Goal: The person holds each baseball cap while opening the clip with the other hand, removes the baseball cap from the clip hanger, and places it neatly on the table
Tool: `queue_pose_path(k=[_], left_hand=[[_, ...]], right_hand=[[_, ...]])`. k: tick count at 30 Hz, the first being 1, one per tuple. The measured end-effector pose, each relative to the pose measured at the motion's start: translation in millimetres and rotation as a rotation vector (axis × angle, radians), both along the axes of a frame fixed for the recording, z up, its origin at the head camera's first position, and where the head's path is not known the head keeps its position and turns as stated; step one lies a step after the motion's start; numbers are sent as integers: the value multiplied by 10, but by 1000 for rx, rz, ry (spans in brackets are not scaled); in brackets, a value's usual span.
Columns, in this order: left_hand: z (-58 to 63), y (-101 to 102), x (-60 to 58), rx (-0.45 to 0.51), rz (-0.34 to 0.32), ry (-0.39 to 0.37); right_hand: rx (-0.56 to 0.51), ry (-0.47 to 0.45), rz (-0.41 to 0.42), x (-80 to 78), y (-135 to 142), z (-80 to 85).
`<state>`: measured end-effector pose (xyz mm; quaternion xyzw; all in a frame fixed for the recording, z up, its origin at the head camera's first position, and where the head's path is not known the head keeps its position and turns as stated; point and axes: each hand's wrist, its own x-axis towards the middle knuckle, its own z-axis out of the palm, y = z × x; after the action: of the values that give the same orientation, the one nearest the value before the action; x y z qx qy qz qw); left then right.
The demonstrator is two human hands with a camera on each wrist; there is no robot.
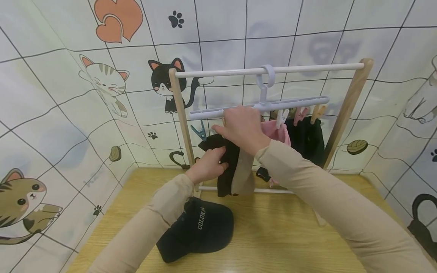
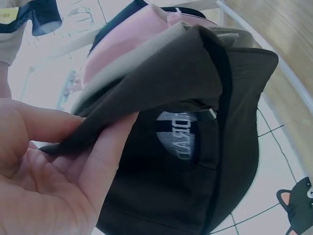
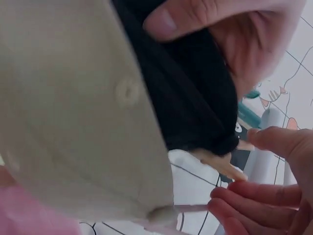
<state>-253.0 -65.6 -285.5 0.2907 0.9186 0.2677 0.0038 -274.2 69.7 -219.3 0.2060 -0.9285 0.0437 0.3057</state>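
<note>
A dark brown cap [image 1: 228,161] hangs below the lavender hanger bar [image 1: 293,103]. My left hand [image 1: 209,163] pinches the cap's edge between thumb and fingers; a printed patch [image 2: 177,134] shows inside it. Above, my right hand [image 1: 243,127] is at the hanger, its thumb and fingers pinching the handles of a beige clothespin [image 3: 222,165] at the cap's edge. Beside the dark cap hangs a beige cap [image 1: 244,174] with a button [image 3: 128,92] on its crown. A teal clothespin [image 1: 199,131] hangs at the bar's left end.
Further right hang a pink cap [image 1: 274,131] and a black cap [image 1: 305,140], with white, pink and orange clothespins above. The hanger hooks over a white rod on a wooden rack [image 1: 348,106]. A navy cap [image 1: 208,227] lies on the wooden table [image 1: 273,235].
</note>
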Motion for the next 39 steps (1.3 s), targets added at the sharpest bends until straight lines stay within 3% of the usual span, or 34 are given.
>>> queue_pose_path(k=[6, 16, 23, 31, 39], left_hand=[[46, 20, 54, 4, 2, -16], [106, -84, 136, 30, 6, -16], [155, -160, 165, 75, 1, -21], [182, -180, 175, 79, -22, -37], [144, -202, 169, 54, -50, -13]], right_hand=[[-108, -122, 9, 22, -79, -44], [-362, -225, 151, 29, -76, -98], [-576, -333, 156, 49, -93, -132], [-650, -352, 145, 7, -57, -119], [-691, -464, 165, -14, 18, -89]])
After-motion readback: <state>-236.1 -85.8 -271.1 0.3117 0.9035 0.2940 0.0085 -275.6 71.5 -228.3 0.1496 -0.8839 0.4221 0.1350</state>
